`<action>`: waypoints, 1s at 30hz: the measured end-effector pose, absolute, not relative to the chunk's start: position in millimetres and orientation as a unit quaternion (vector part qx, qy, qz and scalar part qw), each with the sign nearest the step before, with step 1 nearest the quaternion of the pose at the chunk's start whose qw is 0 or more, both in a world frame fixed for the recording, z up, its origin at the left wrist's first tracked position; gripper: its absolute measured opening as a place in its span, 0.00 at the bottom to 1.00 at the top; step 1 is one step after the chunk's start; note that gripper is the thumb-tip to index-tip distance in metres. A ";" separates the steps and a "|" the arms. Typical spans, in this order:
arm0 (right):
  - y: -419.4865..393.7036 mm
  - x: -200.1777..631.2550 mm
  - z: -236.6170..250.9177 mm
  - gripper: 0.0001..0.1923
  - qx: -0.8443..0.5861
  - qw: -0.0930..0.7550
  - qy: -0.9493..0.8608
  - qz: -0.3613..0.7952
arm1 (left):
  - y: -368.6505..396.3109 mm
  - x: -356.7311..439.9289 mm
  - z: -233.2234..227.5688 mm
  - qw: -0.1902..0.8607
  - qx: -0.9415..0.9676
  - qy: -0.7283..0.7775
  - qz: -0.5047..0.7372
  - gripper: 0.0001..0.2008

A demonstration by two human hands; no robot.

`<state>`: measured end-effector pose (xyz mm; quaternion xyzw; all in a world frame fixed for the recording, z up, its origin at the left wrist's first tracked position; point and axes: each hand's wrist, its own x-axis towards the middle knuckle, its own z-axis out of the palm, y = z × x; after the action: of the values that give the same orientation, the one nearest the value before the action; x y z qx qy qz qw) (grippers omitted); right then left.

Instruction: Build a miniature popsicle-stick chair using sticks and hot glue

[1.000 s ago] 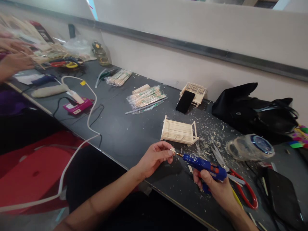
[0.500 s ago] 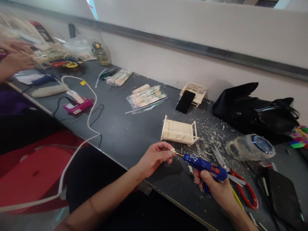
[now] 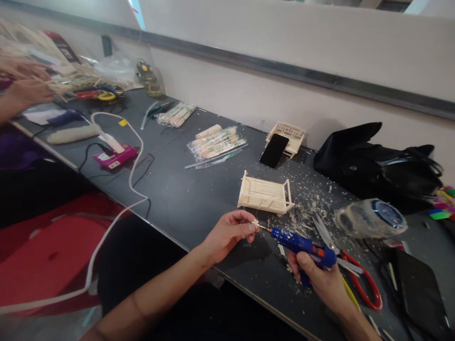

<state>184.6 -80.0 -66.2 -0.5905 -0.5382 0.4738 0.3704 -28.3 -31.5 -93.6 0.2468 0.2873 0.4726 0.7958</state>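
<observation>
My left hand (image 3: 232,234) pinches a small pale wooden piece (image 3: 256,222) between thumb and fingertips, above the dark table's near edge. My right hand (image 3: 322,277) is wrapped round the handle of a blue glue gun (image 3: 302,246). Its nozzle points left and meets the small piece, or comes very close to it; contact is hard to make out. Just beyond my hands rests a miniature bench-like frame of thin wooden sticks (image 3: 266,193). Red-handled scissors (image 3: 362,284) lie partly open to the right of the glue gun.
Wood crumbs surround a clear jar (image 3: 369,218) and a black bag (image 3: 377,161). A phone (image 3: 274,150) leans on a second stick model (image 3: 295,135). Packs of sticks (image 3: 216,142) lie farther back. A white cable (image 3: 137,161) and pink power strip (image 3: 115,157) are left, near another person's hands (image 3: 26,83).
Almost nothing differs. Both hands hold nearly the same pose, with the glue gun's tip still at the small wooden piece.
</observation>
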 end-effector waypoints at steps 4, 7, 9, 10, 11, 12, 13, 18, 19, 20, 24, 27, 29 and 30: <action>-76.2 194.5 -72.7 0.29 -0.561 0.337 -0.579 0.487 | -31.9 -28.1 -93.2 0.795 0.248 0.288 0.473 0.13; -75.0 198.6 -75.8 0.28 -0.551 0.324 -0.582 0.503 | -32.0 -28.0 -92.9 0.794 0.247 0.290 0.473 0.13; -75.7 198.4 -76.6 0.28 -0.554 0.328 -0.569 0.511 | -32.1 -28.0 -93.1 0.795 0.246 0.290 0.472 0.13; -76.2 197.9 -76.8 0.28 -0.557 0.333 -0.562 0.513 | -32.2 -28.0 -93.3 0.795 0.246 0.289 0.473 0.13; -76.6 197.3 -76.9 0.28 -0.559 0.338 -0.556 0.514 | -32.3 -28.1 -93.6 0.795 0.247 0.289 0.473 0.13; -76.8 197.0 -77.0 0.28 -0.559 0.339 -0.553 0.517 | -32.3 -28.2 -93.9 0.795 0.247 0.288 0.473 0.13; -76.8 196.9 -77.0 0.28 -0.559 0.339 -0.550 0.519 | -32.3 -28.3 -94.1 0.794 0.248 0.288 0.474 0.12; -74.4 197.9 -75.3 0.27 -0.550 0.330 -0.550 0.535 | -32.2 -28.4 -93.4 0.791 0.249 0.292 0.476 0.13; -74.1 197.5 -74.6 0.28 -0.551 0.331 -0.547 0.536 | -32.2 -28.3 -93.0 0.791 0.248 0.294 0.476 0.13; -73.8 196.8 -73.8 0.28 -0.553 0.331 -0.544 0.537 | -32.1 -28.2 -92.7 0.790 0.248 0.295 0.477 0.13; -73.4 193.2 -72.9 0.30 -0.552 0.337 -0.541 0.538 | -32.0 -27.9 -92.1 0.786 0.251 0.300 0.478 0.14; -73.1 191.7 -74.1 0.31 -0.549 0.347 -0.552 0.523 | -32.3 -28.1 -92.1 0.785 0.251 0.301 0.480 0.13; -72.8 191.4 -74.8 0.32 -0.551 0.350 -0.557 0.514 | -32.5 -28.1 -92.1 0.785 0.254 0.302 0.478 0.12; -72.7 191.4 -74.9 0.32 -0.549 0.349 -0.560 0.512 | -32.4 -28.0 -92.2 0.785 0.256 0.302 0.476 0.12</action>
<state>191.4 -72.7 -74.9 -0.5495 -0.5604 0.5122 0.3489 -28.0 -32.4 -92.2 0.2557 0.3023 0.4763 0.7851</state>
